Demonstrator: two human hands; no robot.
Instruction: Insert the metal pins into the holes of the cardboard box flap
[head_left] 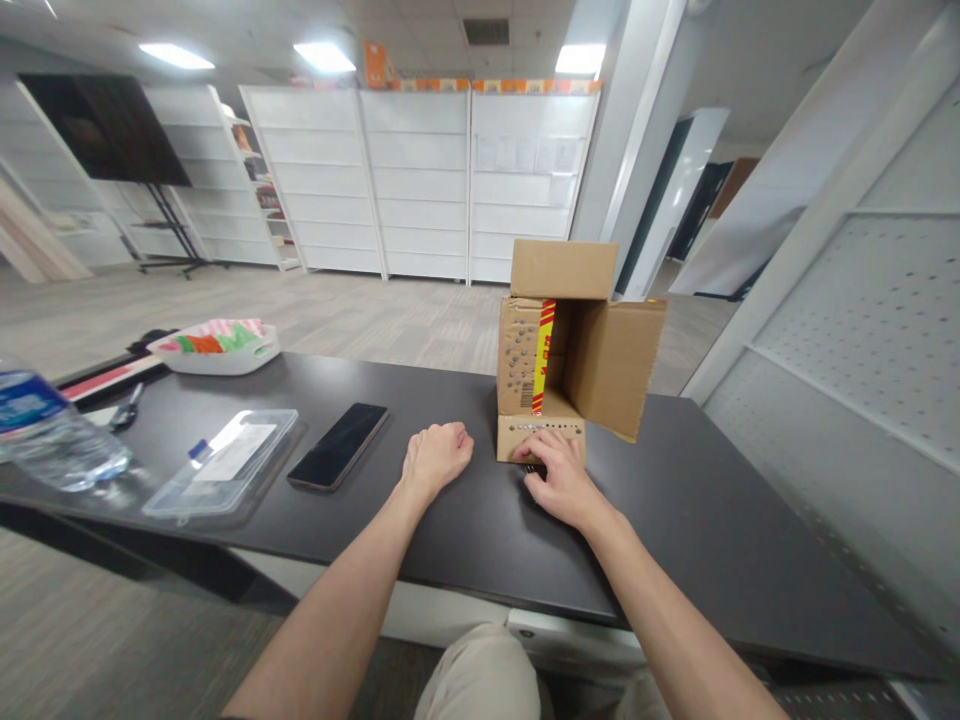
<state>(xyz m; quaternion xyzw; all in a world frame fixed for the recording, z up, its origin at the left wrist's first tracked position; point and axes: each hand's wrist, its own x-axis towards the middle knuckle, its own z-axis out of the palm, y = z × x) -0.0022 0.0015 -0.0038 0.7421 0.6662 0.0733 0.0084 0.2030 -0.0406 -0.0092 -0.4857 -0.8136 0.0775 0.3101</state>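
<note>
An open cardboard box (pixel 589 350) stands on the dark table, its mouth facing me and its flaps spread. Small greyish round dots, perhaps screw heads, cover the left flap (pixel 517 350), and a row of them runs along the lower flap (pixel 510 437). My right hand (pixel 559 475) rests at that lower flap, fingers bent over it and thumb below. Between thumb and fingers show small dark thin pieces (pixel 534 468), too small to name. My left hand (pixel 437 453) lies on the table left of the box, curled into a loose fist with nothing visible in it.
Left of my hands lie a black phone (pixel 339 446) and a clear plastic case (pixel 225 465) with a paper label. Farther left are a water bottle (pixel 56 430), a dark-handled tool (pixel 127 408) and a white basket (pixel 217 355) with colourful contents. A perforated panel (pixel 862 320) borders the right side.
</note>
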